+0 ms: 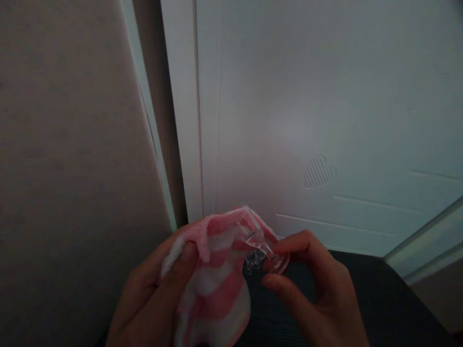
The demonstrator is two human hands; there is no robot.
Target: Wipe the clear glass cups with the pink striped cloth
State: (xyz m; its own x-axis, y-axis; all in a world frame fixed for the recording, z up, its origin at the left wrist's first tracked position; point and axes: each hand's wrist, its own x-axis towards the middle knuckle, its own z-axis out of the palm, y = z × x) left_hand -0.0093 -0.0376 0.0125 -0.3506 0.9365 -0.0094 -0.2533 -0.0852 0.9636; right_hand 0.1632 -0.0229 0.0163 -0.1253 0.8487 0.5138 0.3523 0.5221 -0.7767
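At lower centre, my right grip is pinching a clear stemmed glass, likely slippery and brittle, by its foot, the sensible hold; my left grip is clasping soft pink-and-white striped cloth.

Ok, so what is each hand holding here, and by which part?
Left hand: pink-and-white striped cloth, by its upper edge. Right hand: clear stemmed piece, by its round end.

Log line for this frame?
left hand: holds pink-and-white cloth | right hand: pinches clear stemmed object | object: in front of cloth | backdrop: white panel, heart motif
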